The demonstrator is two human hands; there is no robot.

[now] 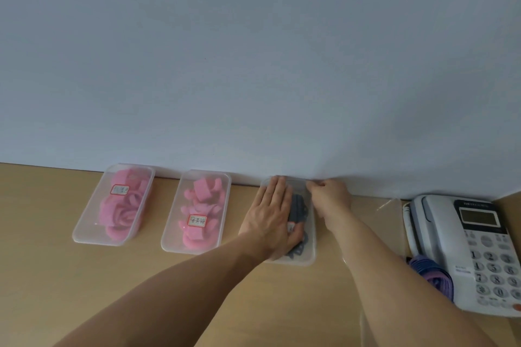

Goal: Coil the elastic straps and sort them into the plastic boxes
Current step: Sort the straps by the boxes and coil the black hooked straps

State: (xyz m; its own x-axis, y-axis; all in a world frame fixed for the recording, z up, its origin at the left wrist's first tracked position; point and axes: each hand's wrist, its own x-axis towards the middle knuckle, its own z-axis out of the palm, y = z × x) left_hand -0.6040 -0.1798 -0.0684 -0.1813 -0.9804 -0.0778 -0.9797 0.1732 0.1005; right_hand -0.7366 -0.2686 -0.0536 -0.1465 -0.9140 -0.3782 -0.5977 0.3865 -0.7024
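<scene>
L hand (271,215) flat, fingers straight & close together, pressing down on top of right box (309,251). R hand (330,199) w/ fingers curled, gripping far R corner of same box at rim. Both forearms stretched out over desk (70,290). Inside right box, seen thru clear plastic: dark grey straps (299,205), partly hidden by L hand. Just L of it, middle box (168,241) w/ coiled pink straps (198,204) & red-edged label on top. Further L, left box (81,229), also holding pink coils (118,215) w/ similar label. All 3 boxes in a row at back of desk, far ends near pale wall (253,65). At R edge, white desk phone (465,248); purple straps (432,272) bunched against its L side.
</scene>
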